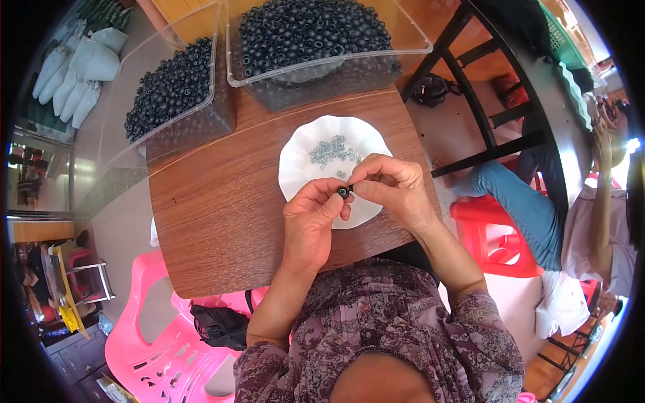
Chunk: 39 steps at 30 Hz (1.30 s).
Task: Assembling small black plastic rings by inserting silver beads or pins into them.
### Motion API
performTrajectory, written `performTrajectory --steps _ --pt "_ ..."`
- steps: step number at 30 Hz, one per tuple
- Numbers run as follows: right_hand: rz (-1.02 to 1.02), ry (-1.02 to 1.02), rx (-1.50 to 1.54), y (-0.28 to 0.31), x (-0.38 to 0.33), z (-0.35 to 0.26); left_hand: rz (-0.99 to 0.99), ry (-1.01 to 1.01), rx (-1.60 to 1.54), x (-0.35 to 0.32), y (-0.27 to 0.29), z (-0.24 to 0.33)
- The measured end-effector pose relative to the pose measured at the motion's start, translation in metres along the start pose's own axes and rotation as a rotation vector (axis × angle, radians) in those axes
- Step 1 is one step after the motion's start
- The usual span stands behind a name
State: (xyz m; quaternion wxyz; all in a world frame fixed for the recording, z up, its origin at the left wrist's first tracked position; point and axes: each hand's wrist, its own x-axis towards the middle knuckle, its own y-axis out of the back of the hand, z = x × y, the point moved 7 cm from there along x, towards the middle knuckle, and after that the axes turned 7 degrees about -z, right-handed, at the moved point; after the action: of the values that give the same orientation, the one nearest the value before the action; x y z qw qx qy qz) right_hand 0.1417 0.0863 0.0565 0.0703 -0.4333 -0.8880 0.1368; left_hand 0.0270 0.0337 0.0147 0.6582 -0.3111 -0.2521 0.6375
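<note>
Bead (343, 192), small, black and round, sat pinched between thumb and forefinger of the left hand (310, 218), just over the near rim of a white plate (295, 158). Right hand (393, 188) met it, fingertips closed together against the bead. Small grey metal bits (332, 150) lay on the plate. Beyond, two clear bins (396, 48) on the wooden table (215, 215) held heaps of black beads (309, 30).

Open tabletop left, bins blocking the far edge

Bare wooden table (215, 221) lies left of the white dish (302, 151); 2 clear bins of black beads (295, 40) wall off the far side, and a pink chair (151, 322) stands near-left.
</note>
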Motion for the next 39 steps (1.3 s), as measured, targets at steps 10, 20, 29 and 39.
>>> performTrajectory --steps 10,20,29,39 --pt "0.030 0.070 -0.414 0.001 0.000 -0.015 0.069 -0.026 0.116 0.000 0.003 -0.001" --pt "-0.059 0.179 -0.506 -0.004 0.006 -0.018 0.075 0.001 0.170 -0.001 0.004 -0.003" --pt "-0.018 0.128 -0.494 -0.004 0.006 -0.022 0.086 -0.009 0.122 0.000 0.001 -0.003" --pt "-0.055 0.304 -0.765 -0.007 0.006 -0.034 0.079 0.029 0.088 0.002 -0.001 -0.006"
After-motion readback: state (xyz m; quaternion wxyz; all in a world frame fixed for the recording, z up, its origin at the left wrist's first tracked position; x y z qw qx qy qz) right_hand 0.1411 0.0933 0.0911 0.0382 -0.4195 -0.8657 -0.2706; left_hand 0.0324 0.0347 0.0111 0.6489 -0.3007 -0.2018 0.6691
